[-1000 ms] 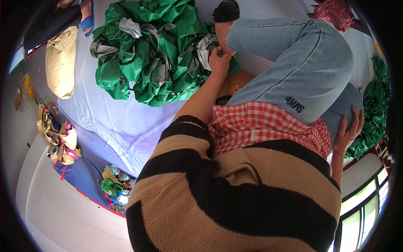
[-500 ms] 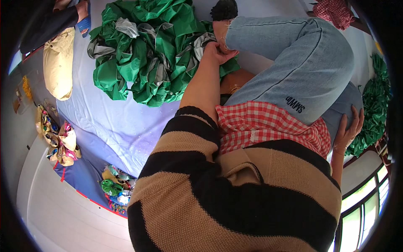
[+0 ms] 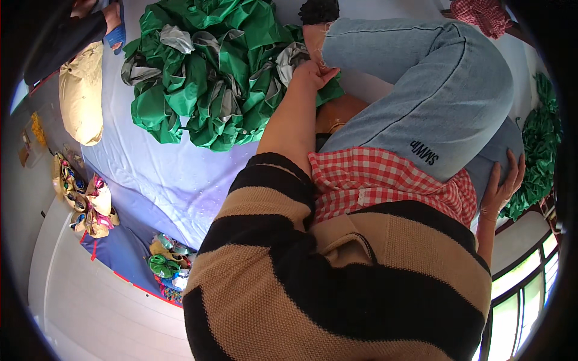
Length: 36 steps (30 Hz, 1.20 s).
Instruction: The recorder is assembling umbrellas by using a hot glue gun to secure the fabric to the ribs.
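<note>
A big crumpled heap of green fabric [image 3: 205, 90] with silver-grey lining spreads at the upper left of the view. Beside its right edge, close to my bare ankle, is my left hand [image 3: 313, 73]. Its fingers are curled together, and whatever they hold is hidden. Silver lining touches the wrist side, and a flap of green shows just below the hand. My right hand [image 3: 501, 185] rests flat on the blue jeans [image 3: 415, 96] at my right side, fingers apart and holding nothing. A red-and-white checked cloth [image 3: 391, 177] lies across my lap.
More green gathered material [image 3: 539, 144] sits beyond my right hand. At left, a person's foot in a blue sandal [image 3: 114, 36] is near a tan bundle [image 3: 81, 93]. Wrapped packets [image 3: 93, 204] and small bags [image 3: 168, 265] lie at the lower left. Barred windows [image 3: 524, 295] are at lower right.
The view has shifted slightly. My left hand has turned a little beside the ankle; my right hand stays on the jeans.
</note>
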Available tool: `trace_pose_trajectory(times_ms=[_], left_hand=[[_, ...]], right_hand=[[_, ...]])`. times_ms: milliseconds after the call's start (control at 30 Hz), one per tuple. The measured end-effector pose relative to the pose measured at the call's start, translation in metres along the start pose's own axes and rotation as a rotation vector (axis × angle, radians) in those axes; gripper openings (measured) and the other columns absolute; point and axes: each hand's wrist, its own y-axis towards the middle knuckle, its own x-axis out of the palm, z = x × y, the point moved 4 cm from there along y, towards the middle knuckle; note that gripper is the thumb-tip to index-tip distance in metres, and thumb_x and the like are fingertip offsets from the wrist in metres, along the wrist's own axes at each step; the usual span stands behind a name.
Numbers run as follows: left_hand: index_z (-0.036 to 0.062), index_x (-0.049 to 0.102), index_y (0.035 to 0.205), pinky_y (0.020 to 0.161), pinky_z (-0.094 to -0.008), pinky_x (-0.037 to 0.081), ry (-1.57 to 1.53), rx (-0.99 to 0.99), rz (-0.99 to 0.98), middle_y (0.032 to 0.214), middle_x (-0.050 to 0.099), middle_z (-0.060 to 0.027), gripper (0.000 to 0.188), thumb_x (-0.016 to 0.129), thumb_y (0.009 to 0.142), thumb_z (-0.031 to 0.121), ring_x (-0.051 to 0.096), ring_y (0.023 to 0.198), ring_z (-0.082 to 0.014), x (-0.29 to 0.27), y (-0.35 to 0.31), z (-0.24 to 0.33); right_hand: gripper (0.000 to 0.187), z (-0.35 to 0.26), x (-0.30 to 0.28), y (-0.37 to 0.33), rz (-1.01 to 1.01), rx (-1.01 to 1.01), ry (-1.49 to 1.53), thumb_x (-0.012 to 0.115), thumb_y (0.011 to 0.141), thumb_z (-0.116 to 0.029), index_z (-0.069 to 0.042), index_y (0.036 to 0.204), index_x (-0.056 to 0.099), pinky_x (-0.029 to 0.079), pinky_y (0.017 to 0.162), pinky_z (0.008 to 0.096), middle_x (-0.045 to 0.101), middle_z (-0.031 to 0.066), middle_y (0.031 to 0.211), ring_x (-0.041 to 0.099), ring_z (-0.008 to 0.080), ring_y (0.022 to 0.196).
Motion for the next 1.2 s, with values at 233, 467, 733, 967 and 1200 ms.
trace_pose_trajectory(times_ms=[233, 467, 733, 967, 1200], left_hand=[[-0.0171, 0.030, 0.137, 0.106, -0.0619, 0.045, -0.049, -0.128, -0.317, 0.133, 0.042, -0.0357, 0.051, 0.033, 0.087, -0.006, 0.042, 0.128, -0.0539, -0.007, -0.019, 0.008], [-0.0185, 0.033, 0.131, 0.104, -0.0630, 0.046, 0.118, 0.040, -0.167, 0.134, 0.040, -0.0370, 0.048, 0.033, 0.085, -0.007, 0.047, 0.121, -0.0548, 0.004, -0.016, 0.007], [-0.0166, 0.053, 0.103, 0.083, -0.0417, 0.063, 0.214, 0.063, 0.032, 0.108, 0.059, -0.0293, 0.018, 0.046, 0.089, -0.007, 0.065, 0.095, -0.0410, -0.004, -0.017, -0.003], [0.0015, 0.066, 0.092, 0.071, -0.0385, 0.058, 1.334, 1.026, 0.202, 0.090, 0.068, -0.0189, 0.012, 0.065, 0.082, 0.008, 0.070, 0.086, -0.0308, -0.015, -0.062, 0.019], [0.0056, 0.068, 0.086, 0.075, -0.0450, 0.054, 1.565, 1.514, 0.290, 0.085, 0.069, -0.0168, 0.012, 0.068, 0.076, 0.013, 0.067, 0.081, -0.0366, -0.001, -0.076, 0.007]], right_hand=[[0.038, -0.002, -0.002, 0.002, -0.008, 0.001, -0.021, 0.059, 0.094, -0.022, -0.009, 0.130, 0.060, 0.031, 0.111, 0.0449, 0.043, 0.0196, 0.146, 0.041, 0.0346, 0.135], [0.040, 0.001, 0.000, 0.001, -0.011, 0.018, -0.015, 0.060, 0.093, -0.023, -0.009, 0.130, 0.060, 0.030, 0.111, 0.0445, 0.043, 0.0194, 0.146, 0.041, 0.0344, 0.135], [0.040, 0.000, -0.001, 0.000, -0.015, 0.024, -0.016, 0.059, 0.094, -0.025, -0.009, 0.131, 0.060, 0.029, 0.112, 0.0452, 0.043, 0.0195, 0.147, 0.040, 0.0344, 0.135], [0.039, 0.000, -0.002, 0.001, -0.008, 0.023, -0.012, 0.059, 0.093, -0.023, -0.010, 0.130, 0.060, 0.029, 0.112, 0.0454, 0.043, 0.0189, 0.147, 0.040, 0.0343, 0.135], [0.039, 0.001, -0.001, -0.001, -0.003, 0.019, 0.000, 0.059, 0.094, -0.023, -0.009, 0.130, 0.060, 0.029, 0.112, 0.0458, 0.042, 0.0192, 0.147, 0.040, 0.0343, 0.136]])
